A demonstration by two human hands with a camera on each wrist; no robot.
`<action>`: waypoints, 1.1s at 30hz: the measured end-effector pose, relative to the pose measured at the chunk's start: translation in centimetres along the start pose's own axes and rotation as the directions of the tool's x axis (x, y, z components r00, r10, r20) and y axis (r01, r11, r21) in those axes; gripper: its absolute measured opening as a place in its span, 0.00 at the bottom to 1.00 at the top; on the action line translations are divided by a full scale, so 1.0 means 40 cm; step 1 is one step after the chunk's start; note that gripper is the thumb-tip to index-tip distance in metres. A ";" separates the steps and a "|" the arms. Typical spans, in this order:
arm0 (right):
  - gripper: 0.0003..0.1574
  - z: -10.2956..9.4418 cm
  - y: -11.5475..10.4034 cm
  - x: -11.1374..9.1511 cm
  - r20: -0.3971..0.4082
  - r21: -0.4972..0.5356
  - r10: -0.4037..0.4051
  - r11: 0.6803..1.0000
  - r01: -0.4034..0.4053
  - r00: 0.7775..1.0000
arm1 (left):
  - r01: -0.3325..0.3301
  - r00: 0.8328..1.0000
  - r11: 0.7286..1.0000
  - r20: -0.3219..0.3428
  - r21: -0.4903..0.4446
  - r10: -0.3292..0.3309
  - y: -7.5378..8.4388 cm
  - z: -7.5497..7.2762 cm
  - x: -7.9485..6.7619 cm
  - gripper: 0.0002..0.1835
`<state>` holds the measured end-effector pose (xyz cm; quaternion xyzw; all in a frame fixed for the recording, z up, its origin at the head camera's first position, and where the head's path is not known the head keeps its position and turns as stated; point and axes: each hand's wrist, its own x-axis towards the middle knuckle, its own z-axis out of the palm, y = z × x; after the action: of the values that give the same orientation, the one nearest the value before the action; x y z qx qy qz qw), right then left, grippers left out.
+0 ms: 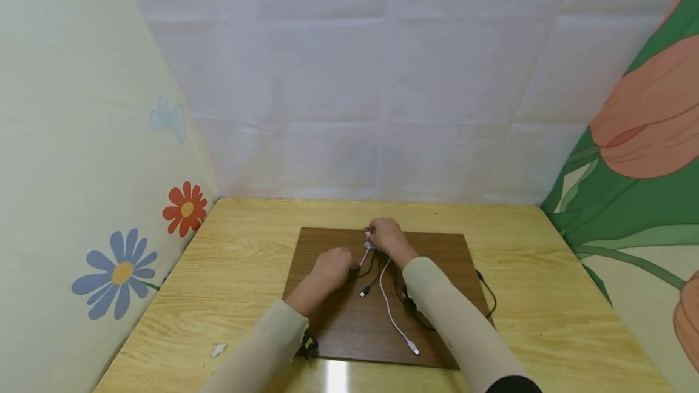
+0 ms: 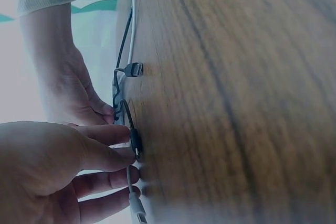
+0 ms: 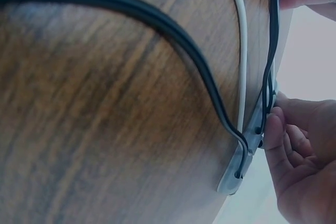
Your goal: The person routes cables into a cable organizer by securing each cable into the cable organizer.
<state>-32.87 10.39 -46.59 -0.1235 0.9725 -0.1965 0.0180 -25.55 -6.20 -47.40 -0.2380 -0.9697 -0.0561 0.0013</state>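
In the head view both hands are over the far part of a dark brown board (image 1: 338, 332). My left hand (image 1: 334, 265) pinches a black cable (image 2: 135, 139) just behind its small plug, between thumb and forefinger. A white cable plug (image 2: 137, 205) hangs beside its other fingers. My right hand (image 1: 386, 235) grips a grey cable holder (image 3: 231, 177) with slots, thumb and fingertips at its edge beside black cables (image 3: 272, 35). A thick black cable (image 3: 194, 51) and a white cable (image 3: 242, 51) run into the holder's slots. Another black plug (image 2: 135, 70) lies loose nearby.
A white cable's USB plug (image 1: 413, 349) lies toward the board's front. Another black cable (image 1: 490, 296) loops past the right edge onto the wooden table (image 1: 546, 296). A white scrap (image 1: 218, 350) lies at left front. Patterned sheets enclose the table.
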 end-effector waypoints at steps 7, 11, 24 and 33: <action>0.06 -0.002 -0.005 -0.005 -0.001 0.008 0.002 1.000 -0.002 1.000 | -0.002 1.000 1.000 -0.017 0.005 0.002 0.004 0.000 -0.006 0.14; 0.06 -0.003 -0.002 -0.005 -0.009 0.004 -0.005 1.000 0.005 1.000 | -0.013 0.999 0.999 -0.035 0.033 0.015 0.007 0.002 -0.009 0.14; 0.09 -0.013 0.012 -0.023 -0.053 0.046 -0.010 0.999 0.013 0.999 | -0.032 0.996 0.999 -0.079 0.020 0.033 0.021 0.009 -0.020 0.07; 0.17 -0.085 0.020 -0.079 -0.059 0.173 -0.006 0.985 0.016 0.998 | -0.016 0.998 0.994 -0.070 -0.111 0.008 -0.010 -0.003 -0.034 0.05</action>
<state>-30.30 13.16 -43.82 -0.1212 0.9512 -0.2838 -0.0005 -24.52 -7.19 -47.36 -0.2415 -0.9629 -0.1182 0.0220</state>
